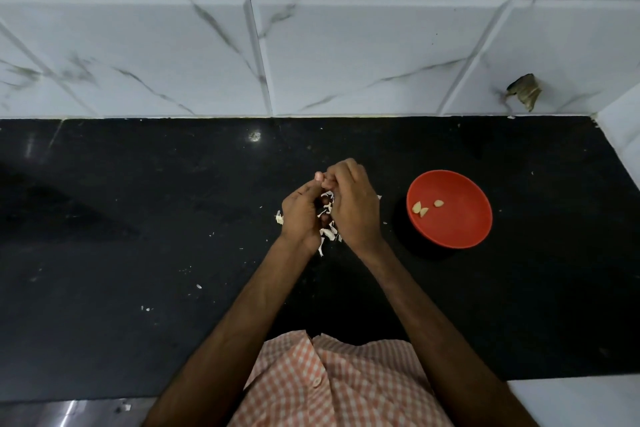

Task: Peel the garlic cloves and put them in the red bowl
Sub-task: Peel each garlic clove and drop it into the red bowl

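My left hand (300,215) and my right hand (351,204) are pressed together over the middle of the black counter (138,218), fingers curled around a garlic clove that is almost wholly hidden between them. White garlic skins (327,234) lie beneath and between the hands. The red bowl (460,232) stands on the counter to the right of my right hand. Three peeled cloves (420,209) lie inside it.
A loose piece of garlic skin (278,218) lies just left of my left hand, and small white flecks are scattered over the counter. A white marble-tiled wall (311,45) rises behind, with a brown scrap (524,92) stuck on it at the right.
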Motion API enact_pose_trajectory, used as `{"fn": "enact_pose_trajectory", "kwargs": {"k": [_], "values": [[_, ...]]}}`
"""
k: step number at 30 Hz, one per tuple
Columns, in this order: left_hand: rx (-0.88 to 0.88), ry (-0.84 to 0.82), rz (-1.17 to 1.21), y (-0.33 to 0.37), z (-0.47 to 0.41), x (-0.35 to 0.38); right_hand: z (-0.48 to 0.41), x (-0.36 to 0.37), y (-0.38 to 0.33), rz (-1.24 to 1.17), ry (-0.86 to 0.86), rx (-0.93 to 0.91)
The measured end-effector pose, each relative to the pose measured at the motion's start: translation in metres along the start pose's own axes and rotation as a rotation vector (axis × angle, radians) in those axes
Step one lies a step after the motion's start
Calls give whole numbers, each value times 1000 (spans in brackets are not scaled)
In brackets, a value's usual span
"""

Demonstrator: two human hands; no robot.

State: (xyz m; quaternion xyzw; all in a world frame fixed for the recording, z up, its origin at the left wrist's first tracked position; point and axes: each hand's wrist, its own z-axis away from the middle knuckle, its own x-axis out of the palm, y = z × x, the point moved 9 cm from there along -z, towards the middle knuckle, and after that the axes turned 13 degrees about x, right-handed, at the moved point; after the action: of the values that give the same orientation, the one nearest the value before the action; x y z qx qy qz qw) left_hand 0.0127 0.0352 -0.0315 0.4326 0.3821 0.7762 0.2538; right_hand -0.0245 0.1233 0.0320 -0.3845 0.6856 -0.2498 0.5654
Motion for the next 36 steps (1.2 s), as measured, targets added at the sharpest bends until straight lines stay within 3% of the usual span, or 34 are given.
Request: {"fn": "enact_pose_trajectory", "kwargs": {"k": [1,4,10,19,24,36], "values": [[-30,14,33,-2,0,0,0,-5,-4,46,47,-53],[-20,56,119,8,-7,-4,-3,-20,14,-44,146,31],[104,-44,5,15,-6,5,-5,-12,34,-301,4,221],[267,14,-56,28,-5,-6,-10,-22,29,-267,1,234],[365,2,-186,34,-8,-11,-9,-16,21,-292,-92,222],[630,-159,-552,50,-7,1,-8,-18,23,-306,-67,253]]}}
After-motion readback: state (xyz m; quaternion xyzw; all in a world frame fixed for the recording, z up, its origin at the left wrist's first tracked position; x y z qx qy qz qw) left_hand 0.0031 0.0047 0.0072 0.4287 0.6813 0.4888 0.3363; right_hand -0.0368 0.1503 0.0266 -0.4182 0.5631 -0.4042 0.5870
